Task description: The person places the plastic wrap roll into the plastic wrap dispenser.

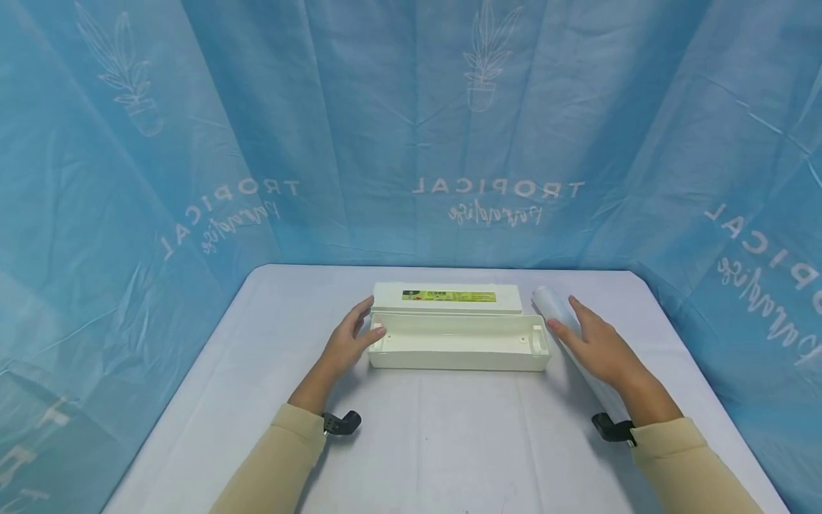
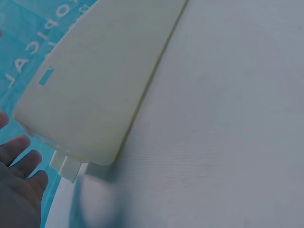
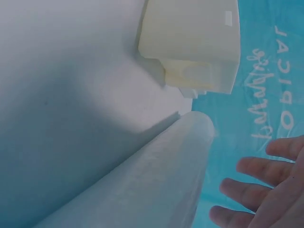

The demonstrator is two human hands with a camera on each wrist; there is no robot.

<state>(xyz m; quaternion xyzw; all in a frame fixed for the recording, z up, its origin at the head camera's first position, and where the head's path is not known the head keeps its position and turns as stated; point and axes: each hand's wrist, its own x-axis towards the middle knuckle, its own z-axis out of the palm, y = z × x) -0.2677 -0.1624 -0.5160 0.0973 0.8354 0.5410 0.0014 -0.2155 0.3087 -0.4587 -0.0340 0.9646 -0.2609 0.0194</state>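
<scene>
A cream plastic wrap dispenser box [image 1: 459, 360] lies on the table, its lid [image 1: 449, 308] folded back behind it with a green-yellow label [image 1: 449, 296] on top. Inside, the long trough holds nothing. At the box's left end is my left hand [image 1: 347, 346], fingers spread; in the left wrist view a gap shows between its fingers and the box end. To the right, a whitish roll of clear film [image 3: 156, 175] lies slantwise, pointing away from me. Above the roll hovers my right hand [image 1: 600, 350], fingers extended, its thumb near the box's right corner. Whether that thumb touches anything, I cannot tell.
A white cloth covers the table [image 1: 449, 442]. Blue printed curtains [image 1: 411, 143] enclose the back and both sides. Each wrist carries a black strap with a small camera, the left wrist camera [image 1: 343, 422] and the right wrist camera [image 1: 613, 428].
</scene>
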